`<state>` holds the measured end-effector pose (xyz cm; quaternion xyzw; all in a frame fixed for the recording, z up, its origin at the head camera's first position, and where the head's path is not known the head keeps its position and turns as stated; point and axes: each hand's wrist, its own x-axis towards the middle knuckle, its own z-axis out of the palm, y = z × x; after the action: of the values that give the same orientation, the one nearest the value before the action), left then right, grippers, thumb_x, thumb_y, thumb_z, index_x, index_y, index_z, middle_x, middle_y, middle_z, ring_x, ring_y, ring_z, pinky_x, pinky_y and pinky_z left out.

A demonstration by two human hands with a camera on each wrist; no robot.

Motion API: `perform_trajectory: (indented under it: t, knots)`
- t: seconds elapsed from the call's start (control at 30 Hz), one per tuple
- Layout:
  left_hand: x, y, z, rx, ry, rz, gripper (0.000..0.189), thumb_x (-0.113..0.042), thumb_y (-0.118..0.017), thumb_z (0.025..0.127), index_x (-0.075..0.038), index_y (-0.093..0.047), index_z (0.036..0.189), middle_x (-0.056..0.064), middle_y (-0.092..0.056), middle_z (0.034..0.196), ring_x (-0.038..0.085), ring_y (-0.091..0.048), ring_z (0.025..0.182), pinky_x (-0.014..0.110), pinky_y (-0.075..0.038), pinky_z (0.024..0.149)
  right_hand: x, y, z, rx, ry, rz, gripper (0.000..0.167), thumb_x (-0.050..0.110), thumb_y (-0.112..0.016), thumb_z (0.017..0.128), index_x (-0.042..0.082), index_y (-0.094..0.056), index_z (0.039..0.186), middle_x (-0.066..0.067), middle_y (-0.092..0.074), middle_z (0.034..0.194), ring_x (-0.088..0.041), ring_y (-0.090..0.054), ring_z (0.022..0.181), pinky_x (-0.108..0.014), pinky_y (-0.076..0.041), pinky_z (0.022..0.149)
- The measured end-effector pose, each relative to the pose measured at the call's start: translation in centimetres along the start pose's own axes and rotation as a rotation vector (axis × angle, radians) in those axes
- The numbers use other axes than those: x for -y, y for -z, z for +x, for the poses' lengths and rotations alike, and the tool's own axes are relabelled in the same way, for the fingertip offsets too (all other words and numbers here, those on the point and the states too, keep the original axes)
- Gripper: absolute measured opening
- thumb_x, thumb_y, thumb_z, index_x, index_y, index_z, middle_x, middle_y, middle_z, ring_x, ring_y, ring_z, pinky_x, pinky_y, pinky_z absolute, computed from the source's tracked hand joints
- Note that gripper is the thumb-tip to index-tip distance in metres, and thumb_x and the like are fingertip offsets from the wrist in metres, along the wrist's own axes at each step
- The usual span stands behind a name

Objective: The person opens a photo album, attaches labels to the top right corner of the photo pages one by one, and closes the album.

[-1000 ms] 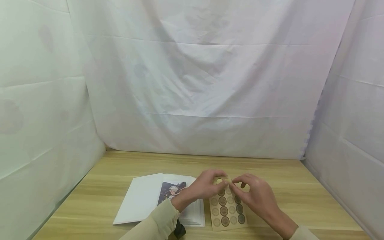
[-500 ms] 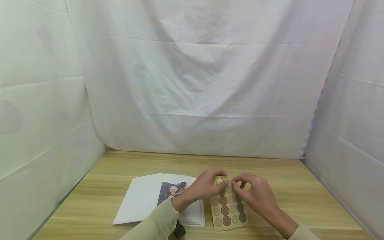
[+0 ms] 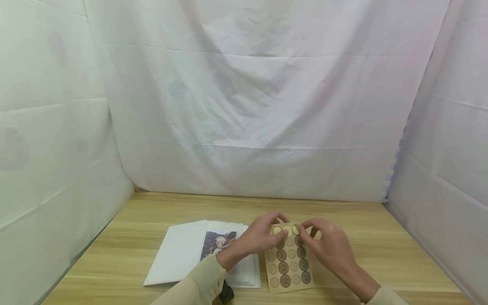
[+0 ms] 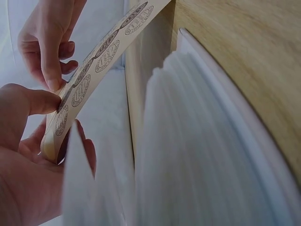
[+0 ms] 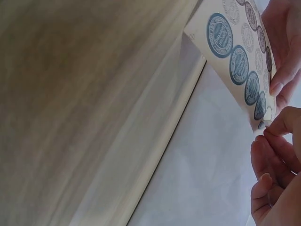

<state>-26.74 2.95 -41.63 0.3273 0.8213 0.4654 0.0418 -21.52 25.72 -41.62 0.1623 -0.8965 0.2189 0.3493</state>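
Observation:
A tan sticker sheet with rows of round seal stickers in dark and pale print is tilted up off the table. My left hand grips its top edge, thumb on the printed face and fingers behind; the left wrist view shows the sheet bowing there. My right hand pinches thumb and forefinger at a round sticker in the top right corner, its edge partly hidden by the fingertips. Bare yellowish circles show along the top row.
Left of the sheet lies an open white photo album with a photo of a figure in a white hat. Its page stack rises close to my left wrist. White cloth hangs around the wooden table.
The sheet shifts slightly left, while my right fingertips edge to the right. A yellow circle with a dark rim now shows beside them at the top right corner.

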Motion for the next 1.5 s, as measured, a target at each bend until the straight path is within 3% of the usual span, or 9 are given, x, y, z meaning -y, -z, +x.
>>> perform_trajectory:
  t: [0.17, 0.37, 0.43, 0.67, 0.77, 0.93, 1.1, 1.37, 1.5]
  knots:
    - [0.1, 0.0, 0.0, -0.009, -0.001, -0.012, 0.025, -0.03, -0.068, 0.105, -0.027, -0.069, 0.129, 0.004, -0.071, 0.141, 0.029, -0.065, 0.136, 0.051, -0.054, 0.113, -0.6, 0.2, 0.0, -0.032, -0.003, -0.007, 0.01, 0.013, -0.087, 0.087, 0.021, -0.082, 0.09, 0.01, -0.077, 0.083, -0.002, -0.062, 0.067, -0.02, -0.046, 0.054]
    - [0.2, 0.0, 0.0, -0.011, 0.007, -0.015, 0.024, -0.032, -0.069, 0.104, -0.03, -0.07, 0.128, 0.003, -0.073, 0.133, 0.025, -0.067, 0.131, 0.044, -0.056, 0.106, -1.0, 0.4, 0.0, -0.046, -0.018, -0.01, 0.013, 0.01, -0.086, 0.087, 0.022, -0.082, 0.091, 0.01, -0.077, 0.083, -0.002, -0.061, 0.066, -0.02, -0.045, 0.052]
    - [0.3, 0.1, 0.1, -0.013, 0.007, -0.016, 0.024, -0.032, -0.07, 0.104, -0.03, -0.07, 0.128, 0.002, -0.074, 0.13, 0.021, -0.069, 0.126, 0.039, -0.058, 0.102, -1.1, 0.5, 0.0, -0.049, -0.023, -0.011, 0.014, 0.01, -0.086, 0.086, 0.021, -0.081, 0.091, 0.009, -0.077, 0.082, -0.002, -0.061, 0.066, -0.02, -0.044, 0.051]
    - [0.1, 0.0, 0.5, -0.003, 0.016, -0.038, 0.025, -0.029, -0.073, 0.103, -0.026, -0.073, 0.127, 0.0, -0.076, 0.11, 0.005, -0.069, 0.089, 0.026, -0.058, 0.08, -1.4, 0.7, 0.0, -0.062, -0.036, -0.018, 0.014, 0.009, -0.086, 0.086, 0.021, -0.082, 0.091, 0.009, -0.077, 0.083, 0.003, -0.057, 0.065, -0.018, -0.043, 0.051]
    - [0.2, -0.1, 0.7, -0.012, 0.014, -0.015, 0.025, -0.028, -0.074, 0.103, -0.026, -0.073, 0.127, -0.001, -0.076, 0.11, 0.008, -0.07, 0.093, 0.027, -0.057, 0.082, -1.5, 0.9, -0.1, -0.07, -0.042, -0.02, 0.012, 0.01, -0.086, 0.086, 0.02, -0.082, 0.092, 0.009, -0.077, 0.081, 0.004, -0.056, 0.064, -0.017, -0.042, 0.05]
    - [0.7, -0.4, 0.9, -0.039, 0.006, 0.067, 0.025, -0.027, -0.074, 0.102, -0.026, -0.074, 0.128, 0.003, -0.076, 0.128, 0.021, -0.069, 0.12, 0.034, -0.057, 0.096, -1.8, 1.1, -0.1, -0.087, -0.043, -0.019, 0.011, 0.01, -0.086, 0.086, 0.018, -0.083, 0.093, 0.008, -0.077, 0.081, 0.004, -0.055, 0.064, -0.014, -0.04, 0.051]
    - [1.0, -0.8, 1.3, -0.049, 0.001, 0.167, 0.024, -0.025, -0.077, 0.101, -0.023, -0.076, 0.125, 0.001, -0.077, 0.122, 0.016, -0.07, 0.112, 0.033, -0.058, 0.095, -1.8, 1.2, -0.4, -0.085, -0.054, -0.013, 0.012, 0.01, -0.087, 0.086, 0.019, -0.082, 0.092, 0.008, -0.078, 0.083, 0.004, -0.056, 0.065, -0.014, -0.04, 0.051]
    - [1.3, -2.0, 1.7, -0.043, -0.026, 0.49, 0.025, -0.03, -0.08, 0.099, -0.02, -0.079, 0.122, -0.003, -0.078, 0.112, 0.008, -0.069, 0.097, 0.025, -0.058, 0.085, -1.7, 1.1, -0.7, -0.068, -0.044, -0.002, 0.012, 0.012, -0.088, 0.086, 0.02, -0.082, 0.092, 0.011, -0.076, 0.083, 0.005, -0.057, 0.066, -0.015, -0.042, 0.052]
    - [1.3, -2.4, 1.6, -0.031, -0.019, 0.574, 0.027, -0.032, -0.08, 0.099, -0.019, -0.079, 0.122, -0.002, -0.077, 0.111, 0.008, -0.069, 0.095, 0.023, -0.057, 0.08, -1.6, 1.2, -0.8, -0.061, -0.034, 0.002, 0.012, 0.011, -0.088, 0.086, 0.02, -0.082, 0.092, 0.011, -0.077, 0.084, 0.002, -0.06, 0.067, -0.017, -0.044, 0.052]
